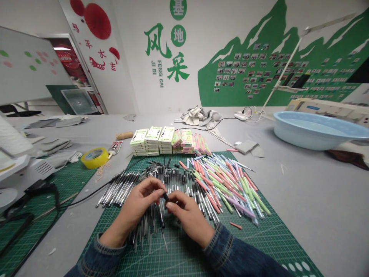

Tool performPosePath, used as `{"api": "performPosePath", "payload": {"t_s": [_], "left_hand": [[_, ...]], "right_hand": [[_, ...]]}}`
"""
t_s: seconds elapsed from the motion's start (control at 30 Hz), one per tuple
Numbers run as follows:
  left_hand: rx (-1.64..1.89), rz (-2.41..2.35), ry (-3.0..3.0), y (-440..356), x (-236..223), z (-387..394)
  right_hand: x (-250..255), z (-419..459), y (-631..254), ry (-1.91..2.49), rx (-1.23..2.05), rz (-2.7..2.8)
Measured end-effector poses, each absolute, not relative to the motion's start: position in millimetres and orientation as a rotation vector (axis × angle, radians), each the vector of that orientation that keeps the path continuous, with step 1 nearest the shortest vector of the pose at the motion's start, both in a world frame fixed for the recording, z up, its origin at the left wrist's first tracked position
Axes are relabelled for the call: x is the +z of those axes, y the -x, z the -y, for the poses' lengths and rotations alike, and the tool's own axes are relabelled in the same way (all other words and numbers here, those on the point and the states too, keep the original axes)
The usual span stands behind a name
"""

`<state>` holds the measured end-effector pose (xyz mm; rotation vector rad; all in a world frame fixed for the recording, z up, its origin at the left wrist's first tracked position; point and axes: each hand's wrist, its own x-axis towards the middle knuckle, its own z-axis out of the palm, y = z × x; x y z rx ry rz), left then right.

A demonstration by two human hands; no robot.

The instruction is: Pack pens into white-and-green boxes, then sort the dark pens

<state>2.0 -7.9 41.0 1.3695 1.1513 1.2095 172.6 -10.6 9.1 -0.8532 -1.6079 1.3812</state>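
My left hand (145, 198) and my right hand (188, 215) meet over the cutting mat, both with fingers pinched. Between their fingertips is a small black pen part (165, 197), which looks like a cap; its ends are partly hidden by my fingers. Below and behind the hands lie many clear pens with black ends (122, 188), some in a neat row at the left, others in a loose heap. A pile of pastel-coloured pens and pen parts (227, 181) spreads to the right of my right hand.
Stacked small boxes (152, 140) stand behind the pens on the green cutting mat (253, 250). Yellow tape (95, 158) sits at left, near a white machine (31, 173). A black cable (89, 192) crosses the table. A blue basin (314, 132) stands at right.
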Motion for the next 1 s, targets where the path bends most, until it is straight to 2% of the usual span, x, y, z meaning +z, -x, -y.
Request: {"api": "performPosePath", "payload": {"t_s": [0.13,0.27,0.33,0.43,0.57,0.87,1.0], "left_hand": [[1.171,-1.151,-1.313,9.8,44.7,4.5],[1.222,-1.613,-1.462,60.6,41.2,-10.9],[1.01,-1.923,-1.609,87.9,35.1,-17.6],[0.669,-2.105,-1.745,110.1,24.7,-21.5],[0.564,-2.114,-1.833,107.0,17.8,-21.2],[0.729,-2.067,-2.098,82.7,8.7,-36.1],[0.67,-2.048,-2.116,76.0,2.0,-41.3]], "right_hand": [[5.2,8.6,-169.6,0.603,1.714,1.312],[-0.1,5.0,-170.8,0.681,1.684,1.121],[-1.3,3.6,-172.7,0.731,1.656,1.08],[-0.7,3.2,-174.6,0.756,1.656,1.083],[0.1,3.7,-174.3,0.774,1.658,1.09],[-2.4,4.0,-171.5,0.805,1.655,1.105],[-3.4,3.8,-171.2,0.822,1.637,1.128]]}}
